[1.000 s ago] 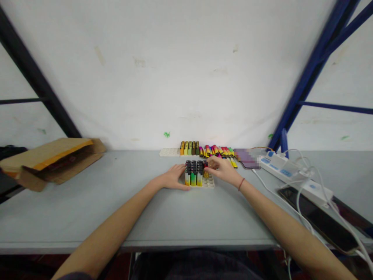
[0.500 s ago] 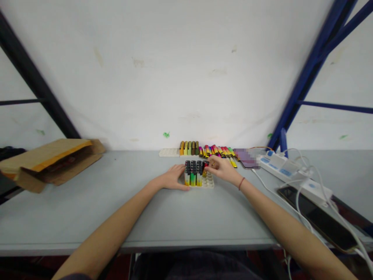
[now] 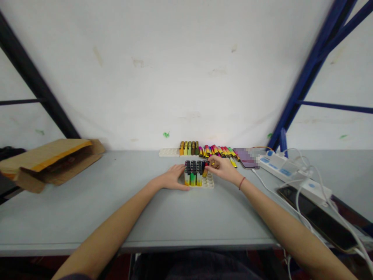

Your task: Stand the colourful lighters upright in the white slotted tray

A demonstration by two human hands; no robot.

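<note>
Rows of lighters [image 3: 192,177] with black tops stand upright in a white tray [image 3: 210,182] with round holes. My left hand [image 3: 173,179] rests at the tray's left side, thumb and fingers spread around its corner. At the tray's right part, my right hand [image 3: 220,166] pinches a lighter [image 3: 205,171] with a red and yellow body, next to the filled rows. Several holes at the tray's right end hold nothing. Behind it, a second white tray [image 3: 169,152] has orange, yellow, green and dark lighters [image 3: 189,148] at its right.
Loose colourful wrapped lighters [image 3: 218,151] lie right of the back tray. Further right are a purple phone [image 3: 247,158], a white power strip [image 3: 294,175] with cables and a black phone [image 3: 317,217]. An open paper bag [image 3: 55,159] lies at the left.
</note>
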